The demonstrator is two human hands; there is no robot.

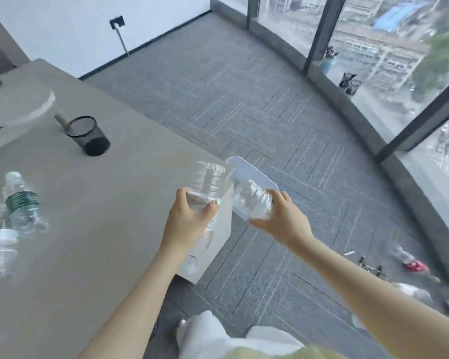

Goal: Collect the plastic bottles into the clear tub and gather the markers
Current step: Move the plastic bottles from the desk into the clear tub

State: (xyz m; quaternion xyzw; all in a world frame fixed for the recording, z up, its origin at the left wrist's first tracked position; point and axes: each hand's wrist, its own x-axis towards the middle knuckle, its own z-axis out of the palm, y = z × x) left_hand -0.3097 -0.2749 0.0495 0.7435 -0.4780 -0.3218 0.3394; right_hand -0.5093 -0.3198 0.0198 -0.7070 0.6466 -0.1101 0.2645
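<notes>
My left hand grips a clear plastic bottle over the table's near right corner, its base pointing away from me. My right hand holds a second clear bottle, tilted towards the first. Just behind both bottles is the clear tub with a pale bluish rim; I cannot tell what it rests on. Several more bottles lie at the table's left edge, one with a green label. A white marker lies on the carpet to the right.
A black mesh pen cup stands on the grey table. Mesh cups and a blue cup holding pens sit on the window ledge. Blurred red and dark items lie on the floor at the right.
</notes>
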